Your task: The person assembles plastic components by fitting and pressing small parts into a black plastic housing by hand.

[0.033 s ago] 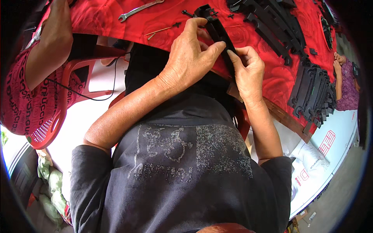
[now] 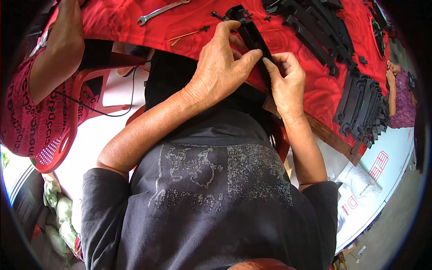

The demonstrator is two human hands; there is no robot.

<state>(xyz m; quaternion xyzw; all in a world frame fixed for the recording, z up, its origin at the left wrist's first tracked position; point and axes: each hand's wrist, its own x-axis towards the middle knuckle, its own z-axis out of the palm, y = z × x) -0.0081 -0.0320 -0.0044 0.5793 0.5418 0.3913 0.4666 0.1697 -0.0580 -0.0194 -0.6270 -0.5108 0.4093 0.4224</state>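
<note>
A long, narrow black part with a channel along it [image 2: 253,36] is held at a slant above the table's near edge. My left hand [image 2: 220,63] grips its left side, thumb against the channel and index finger near the upper end. Lower down on the right, my right hand [image 2: 287,83] pinches the same part between thumb and bent fingers. Its lower end runs down behind my fingers, partly hidden. Close by on the red cloth lie small black cross-shaped pieces [image 2: 204,29], thin sticks [image 2: 183,36] and a small black rod with a ring end [image 2: 217,15].
A wrench [image 2: 162,11] lies at the far left of the red tablecloth [image 2: 121,24]. Long black parts [image 2: 310,38] and a stack of similar ones [image 2: 363,108] fill the right side. A person sits on a red chair [image 2: 67,148] at left; another person's arm [image 2: 392,90] shows at right.
</note>
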